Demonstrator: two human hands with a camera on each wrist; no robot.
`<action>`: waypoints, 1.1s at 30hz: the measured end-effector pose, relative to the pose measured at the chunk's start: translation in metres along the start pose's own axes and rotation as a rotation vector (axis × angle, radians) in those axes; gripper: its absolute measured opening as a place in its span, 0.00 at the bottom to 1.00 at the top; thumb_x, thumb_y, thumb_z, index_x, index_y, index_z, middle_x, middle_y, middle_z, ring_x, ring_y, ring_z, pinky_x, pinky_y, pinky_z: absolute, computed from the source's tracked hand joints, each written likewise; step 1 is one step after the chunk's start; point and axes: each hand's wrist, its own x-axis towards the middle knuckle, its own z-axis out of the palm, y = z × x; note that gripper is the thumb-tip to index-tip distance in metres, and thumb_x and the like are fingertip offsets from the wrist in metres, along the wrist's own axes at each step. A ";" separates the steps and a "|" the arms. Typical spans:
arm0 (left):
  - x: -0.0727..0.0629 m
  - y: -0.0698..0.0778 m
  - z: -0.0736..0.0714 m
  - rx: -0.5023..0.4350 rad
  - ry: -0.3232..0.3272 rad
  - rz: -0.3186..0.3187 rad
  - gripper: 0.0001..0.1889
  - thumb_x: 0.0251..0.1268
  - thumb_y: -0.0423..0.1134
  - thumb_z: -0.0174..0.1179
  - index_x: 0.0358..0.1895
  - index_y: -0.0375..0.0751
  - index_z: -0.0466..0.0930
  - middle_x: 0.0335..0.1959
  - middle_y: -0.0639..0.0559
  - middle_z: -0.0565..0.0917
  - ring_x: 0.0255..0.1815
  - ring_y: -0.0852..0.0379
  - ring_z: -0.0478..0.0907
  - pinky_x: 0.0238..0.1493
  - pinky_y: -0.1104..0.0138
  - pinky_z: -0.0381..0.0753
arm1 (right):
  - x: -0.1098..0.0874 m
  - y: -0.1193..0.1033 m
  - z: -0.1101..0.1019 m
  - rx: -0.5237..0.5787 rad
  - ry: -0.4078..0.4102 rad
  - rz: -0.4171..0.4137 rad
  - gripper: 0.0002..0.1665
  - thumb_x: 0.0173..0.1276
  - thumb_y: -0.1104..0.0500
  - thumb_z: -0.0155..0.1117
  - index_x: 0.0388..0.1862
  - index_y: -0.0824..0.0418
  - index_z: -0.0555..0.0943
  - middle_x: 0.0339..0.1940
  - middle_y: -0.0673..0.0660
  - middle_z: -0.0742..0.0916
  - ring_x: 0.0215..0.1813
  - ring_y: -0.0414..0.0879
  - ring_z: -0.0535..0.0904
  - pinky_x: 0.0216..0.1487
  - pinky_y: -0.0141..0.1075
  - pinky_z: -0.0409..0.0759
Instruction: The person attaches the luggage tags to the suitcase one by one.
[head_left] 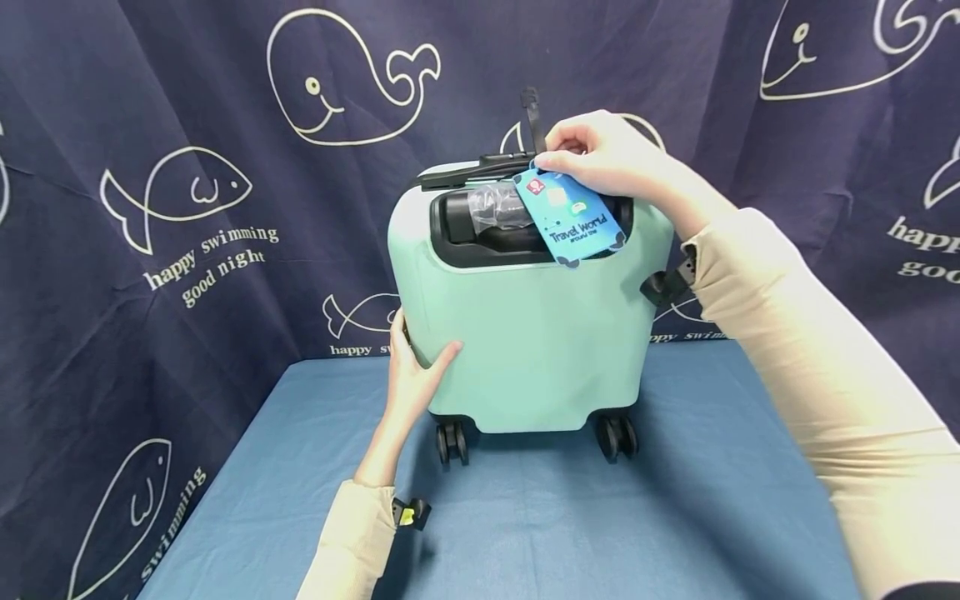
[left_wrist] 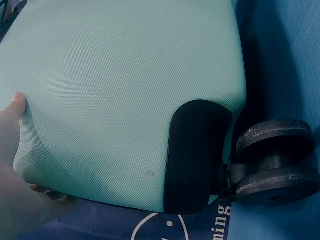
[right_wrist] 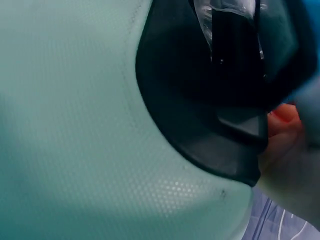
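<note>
A mint-green suitcase (head_left: 525,342) stands upright on its black wheels (head_left: 617,435). My left hand (head_left: 412,379) grips its left side low down, with the thumb on the front face and the other fingers around the edge. At the top, my right hand (head_left: 611,158) has its thumb and curled fingers at a black strap (head_left: 532,112), which it pinches near its lower part. A blue luggage tag (head_left: 573,218) reading "Travel World" hangs just under that thumb. Clear plastic wrap (head_left: 498,207) covers part of the handle in the black recess (head_left: 480,257).
The suitcase stands on a blue-covered table (head_left: 525,517). Behind it hangs a dark blue curtain (head_left: 480,75) with whale and fish drawings. In the left wrist view, a double wheel (left_wrist: 275,185) sticks out from the suitcase's corner.
</note>
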 end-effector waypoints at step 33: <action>0.000 -0.005 0.003 -0.042 0.007 0.063 0.49 0.52 0.49 0.69 0.73 0.48 0.46 0.65 0.44 0.63 0.62 0.50 0.64 0.62 0.52 0.64 | 0.016 0.022 0.007 0.187 0.041 -0.122 0.12 0.64 0.55 0.62 0.34 0.64 0.78 0.28 0.43 0.75 0.35 0.38 0.69 0.39 0.27 0.63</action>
